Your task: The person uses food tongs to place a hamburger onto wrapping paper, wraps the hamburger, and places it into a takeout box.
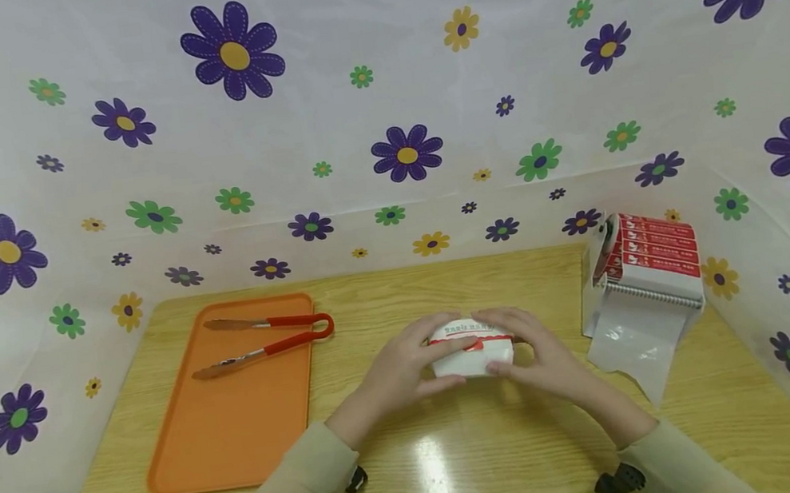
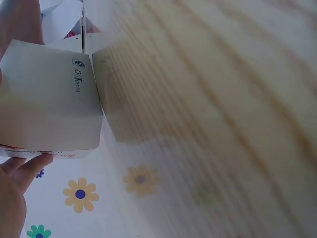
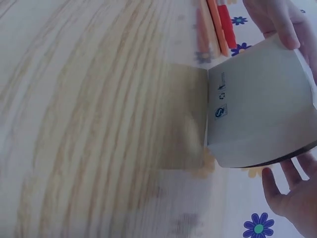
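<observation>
A small white box [image 1: 469,351] with red print on its lid sits on the wooden table [image 1: 461,464], near the middle. Both hands hold it. My left hand [image 1: 408,367] grips its left side, fingers over the lid and thumb at the front. My right hand [image 1: 537,348] grips the right side the same way. The left wrist view shows a plain white wall of the box [image 2: 47,99] with my left hand's fingers [image 2: 17,181] at its lid edge. In the right wrist view the box [image 3: 257,114] stands between my right hand's fingers [image 3: 290,191] and the left hand [image 3: 277,20].
An orange tray [image 1: 241,431] lies at the left with red-handled tongs [image 1: 267,340] across its far end. At the right edge stands a roll holder with red labels [image 1: 645,256], from which clear film [image 1: 632,342] hangs. Flowered sheeting walls in the table on three sides.
</observation>
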The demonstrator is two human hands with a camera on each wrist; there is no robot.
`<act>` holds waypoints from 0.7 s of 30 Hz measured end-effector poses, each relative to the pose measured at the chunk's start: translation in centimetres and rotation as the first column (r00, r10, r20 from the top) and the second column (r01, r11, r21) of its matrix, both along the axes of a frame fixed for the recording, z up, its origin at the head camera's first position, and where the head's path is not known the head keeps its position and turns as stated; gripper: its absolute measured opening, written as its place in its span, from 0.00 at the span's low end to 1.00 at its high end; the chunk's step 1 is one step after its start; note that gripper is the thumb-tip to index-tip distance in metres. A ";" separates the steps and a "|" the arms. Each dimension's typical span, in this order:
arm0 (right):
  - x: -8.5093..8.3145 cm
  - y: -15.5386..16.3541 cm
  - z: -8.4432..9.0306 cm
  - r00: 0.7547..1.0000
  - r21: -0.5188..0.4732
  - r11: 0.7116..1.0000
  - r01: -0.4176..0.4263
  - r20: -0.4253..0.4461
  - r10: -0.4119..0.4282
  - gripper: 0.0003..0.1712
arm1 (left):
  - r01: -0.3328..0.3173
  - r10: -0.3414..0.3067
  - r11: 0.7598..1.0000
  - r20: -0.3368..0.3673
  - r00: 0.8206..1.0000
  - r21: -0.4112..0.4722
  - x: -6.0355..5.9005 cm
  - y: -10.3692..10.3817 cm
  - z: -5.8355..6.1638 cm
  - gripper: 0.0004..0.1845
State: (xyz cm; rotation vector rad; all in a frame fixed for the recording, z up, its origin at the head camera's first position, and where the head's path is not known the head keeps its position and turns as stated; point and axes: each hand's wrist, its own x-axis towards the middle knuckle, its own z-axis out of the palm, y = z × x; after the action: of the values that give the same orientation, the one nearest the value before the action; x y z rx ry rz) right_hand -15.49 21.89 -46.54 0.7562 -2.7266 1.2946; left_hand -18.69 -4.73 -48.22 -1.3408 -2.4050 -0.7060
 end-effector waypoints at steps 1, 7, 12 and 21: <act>0.0 -0.1 0.0 1.000 0.001 1.000 0.005 -0.003 -0.005 0.42 | 0.004 -0.004 1.000 -0.011 1.000 0.006 0.0 0.0 0.0 0.31; 0.1 -0.6 0.1 0.999 -0.046 0.999 0.014 -0.032 -0.016 0.44 | 0.008 -0.006 1.000 -0.044 0.999 0.025 -0.1 0.0 -0.1 0.30; 0.1 -0.5 -0.2 0.997 -0.045 0.999 0.020 -0.074 -0.023 0.41 | 0.009 -0.008 1.000 -0.057 0.998 0.014 0.0 0.0 0.0 0.30; -0.1 -0.3 -0.2 0.992 -0.014 1.000 -0.013 -0.126 0.012 0.41 | -0.006 0.002 1.000 -0.184 0.983 -0.019 -0.3 0.0 -0.3 0.33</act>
State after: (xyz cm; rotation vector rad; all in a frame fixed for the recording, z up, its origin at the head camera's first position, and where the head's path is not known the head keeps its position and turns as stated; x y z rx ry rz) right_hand -15.57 21.58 -46.78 0.8250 -2.6148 1.2238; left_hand -19.03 -4.70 -48.55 -1.3451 -2.2731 -0.5335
